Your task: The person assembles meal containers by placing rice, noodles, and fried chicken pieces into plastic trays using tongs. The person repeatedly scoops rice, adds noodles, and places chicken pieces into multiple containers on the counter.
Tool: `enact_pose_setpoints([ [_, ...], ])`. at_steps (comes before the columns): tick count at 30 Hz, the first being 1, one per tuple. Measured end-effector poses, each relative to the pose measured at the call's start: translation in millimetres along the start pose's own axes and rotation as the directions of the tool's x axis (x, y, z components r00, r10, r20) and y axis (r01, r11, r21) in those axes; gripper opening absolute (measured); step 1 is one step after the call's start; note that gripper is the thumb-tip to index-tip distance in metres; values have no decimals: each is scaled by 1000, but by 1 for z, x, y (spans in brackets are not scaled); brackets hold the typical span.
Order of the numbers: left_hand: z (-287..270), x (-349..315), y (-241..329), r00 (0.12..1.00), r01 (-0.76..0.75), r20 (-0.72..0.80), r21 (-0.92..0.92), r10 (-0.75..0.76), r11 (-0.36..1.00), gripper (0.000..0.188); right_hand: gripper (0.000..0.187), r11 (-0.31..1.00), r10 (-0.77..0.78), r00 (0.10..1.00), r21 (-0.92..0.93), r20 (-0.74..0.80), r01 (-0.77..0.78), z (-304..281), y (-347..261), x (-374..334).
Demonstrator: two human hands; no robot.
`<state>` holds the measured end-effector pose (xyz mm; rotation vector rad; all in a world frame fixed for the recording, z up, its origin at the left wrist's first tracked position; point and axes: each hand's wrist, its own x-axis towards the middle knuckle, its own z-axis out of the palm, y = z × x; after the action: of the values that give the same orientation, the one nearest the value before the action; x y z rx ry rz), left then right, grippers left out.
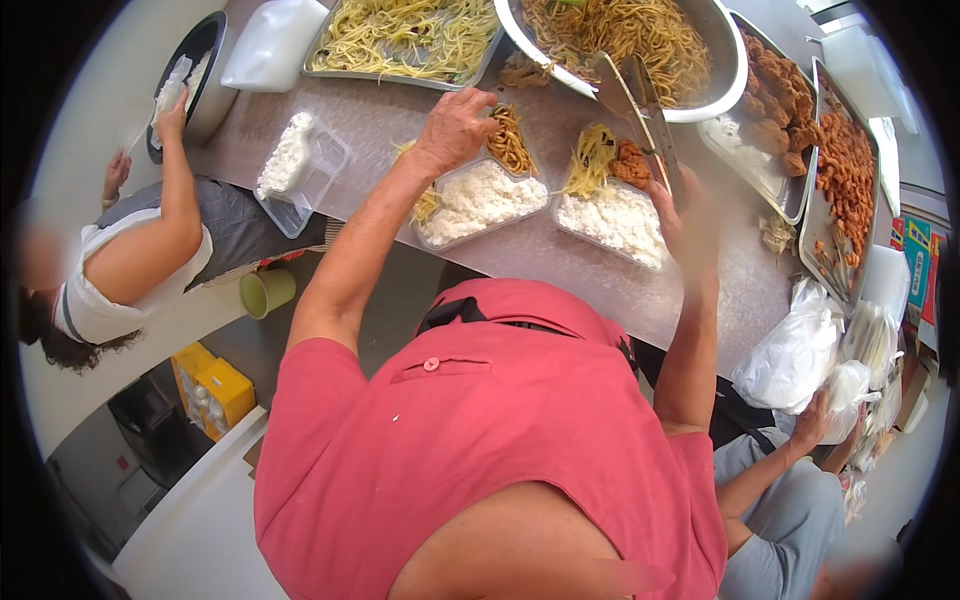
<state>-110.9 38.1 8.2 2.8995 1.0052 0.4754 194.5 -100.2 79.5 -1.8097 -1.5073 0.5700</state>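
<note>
My right hand (680, 215), partly blurred, grips metal tongs (640, 110). Their far ends reach up to the rim of a white basin of brown noodles (640, 45). Below the tongs is a clear lunch box (655, 262) with white rice, pale yellow shreds and an orange-red food piece. Bent fingers of my left hand (460, 128) hover over or touch a second lunch box (430, 243); what they hold, if anything, is hidden. Rice fills its near part, brown noodles (510, 140) lie in a far compartment, and yellow shreds show at its left side.
A tray of yellow shreds (405, 40) stands at the back. Trays of fried pieces (775, 90) and red-brown food (845, 180) are on the right. At left, a person (140, 250) handles rice by a pot; an open box (300, 180) holds rice. Another person's hands (815, 425) touch plastic bags.
</note>
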Motion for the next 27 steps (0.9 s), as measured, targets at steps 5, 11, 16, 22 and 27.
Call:
enact_pose_setpoints([
  [5, -3, 11, 3, 968, 231, -70, -126, -241, 965, 18, 30, 993, 111, 994, 30, 17, -112, -4, 7, -5],
  [11, -6, 66, 24, 780, 603, 94, -378, -618, 703, 27, 31, 999, -42, 996, -31, -77, 40, -12, -1, -7],
  [16, -7, 96, 18, 826, 388, 199, -880, -527, 275, 27, 31, 1000, 13, 998, 11, -64, -12, -13, 3, -14],
  [22, -30, 95, 11, 842, 523, 406, -456, -355, 720, 23, 30, 999, 35, 992, 44, -122, -30, -15, 0, -19],
  [27, -1, 85, 36, 669, 416, 667, 30, -328, 909, 32, 30, 997, 69, 994, 47, -85, -66, -15, 4, -19],
])
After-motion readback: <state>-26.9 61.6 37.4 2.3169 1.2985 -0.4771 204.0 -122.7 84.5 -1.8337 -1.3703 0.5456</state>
